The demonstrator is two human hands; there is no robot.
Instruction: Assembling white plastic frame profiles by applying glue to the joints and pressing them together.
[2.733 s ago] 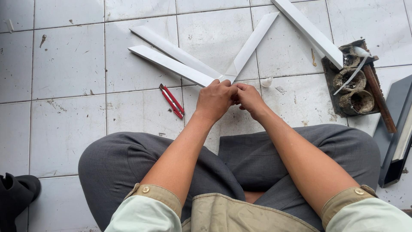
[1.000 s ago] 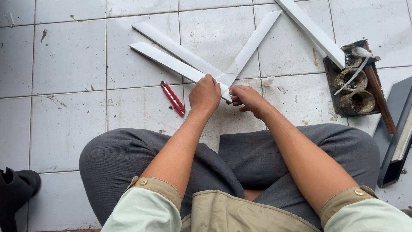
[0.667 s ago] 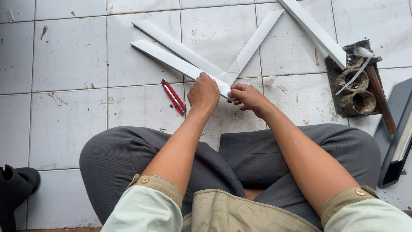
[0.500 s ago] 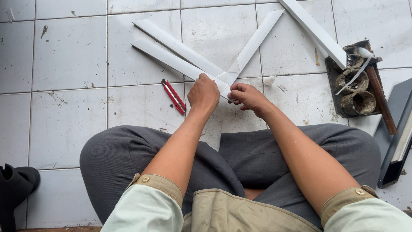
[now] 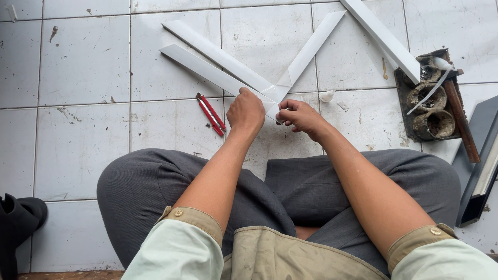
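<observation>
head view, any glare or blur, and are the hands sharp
Head view: soft, even daylight, no glare on the floor tiles; left hand and right hand are sharp; only faint shadows beside the white strips; edges bow slightly, like a wide lens.

The white strips [image 5: 218, 72] look like smooth, matt plastic, the floor tiles [image 5: 83, 140] are glazed ceramic (stained and scuffed), the red cutter [image 5: 210, 113] seems glossy plastic, and the grey trousers [image 5: 155, 192] are soft woven cloth.
</observation>
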